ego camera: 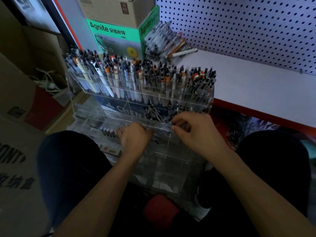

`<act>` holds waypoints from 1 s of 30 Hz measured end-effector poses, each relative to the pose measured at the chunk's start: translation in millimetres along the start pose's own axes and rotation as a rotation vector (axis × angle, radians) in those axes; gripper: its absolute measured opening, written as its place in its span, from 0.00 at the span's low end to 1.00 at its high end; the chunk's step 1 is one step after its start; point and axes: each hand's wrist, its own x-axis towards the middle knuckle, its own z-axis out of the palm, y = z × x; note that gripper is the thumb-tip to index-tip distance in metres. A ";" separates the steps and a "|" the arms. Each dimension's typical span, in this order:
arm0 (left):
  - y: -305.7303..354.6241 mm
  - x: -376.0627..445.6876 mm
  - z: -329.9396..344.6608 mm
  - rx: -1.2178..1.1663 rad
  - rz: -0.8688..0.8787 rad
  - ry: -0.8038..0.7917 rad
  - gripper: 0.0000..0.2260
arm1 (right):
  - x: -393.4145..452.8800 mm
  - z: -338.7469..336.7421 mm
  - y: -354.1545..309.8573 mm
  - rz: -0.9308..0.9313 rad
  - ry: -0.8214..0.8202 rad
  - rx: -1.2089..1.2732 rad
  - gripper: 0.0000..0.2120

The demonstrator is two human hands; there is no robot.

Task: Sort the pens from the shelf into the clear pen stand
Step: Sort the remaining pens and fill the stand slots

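A stationery shop, seen from the floor of an aisle: a white pegboard wall (239, 28) rises behind a white shelf (256, 86) edged in red, where loose pens (164, 43) lie heaped. A clear pen stand (136, 93) packed with upright pens stands beside a green Agnite paper box (116, 36), with brown cardboard cartons (111, 9) stacked around.

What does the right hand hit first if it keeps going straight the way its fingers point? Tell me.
Likely the few dark pens standing in the clear pen stand's lower tier, just left of the right hand. Depth is unclear; an acrylic divider may come first.
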 end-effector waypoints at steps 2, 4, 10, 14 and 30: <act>5.5 0.8 1.1 0.046 -0.050 -0.010 0.17 | 0.8 1.7 -0.5 0.002 -0.017 -0.005 0.08; 10.0 -0.5 2.0 0.108 -0.085 -0.016 0.17 | 1.5 3.3 0.0 0.014 -0.033 -0.004 0.08; 6.5 -0.1 4.1 0.051 -0.083 0.017 0.13 | 0.9 3.6 3.7 0.041 -0.077 -0.023 0.09; 2.4 -13.3 -5.5 -0.236 -0.005 0.069 0.08 | 1.0 1.8 3.0 0.058 -0.081 -0.032 0.10; 5.1 -56.6 -109.8 -0.914 0.535 0.337 0.04 | 15.2 -7.5 -9.5 0.075 0.041 0.065 0.10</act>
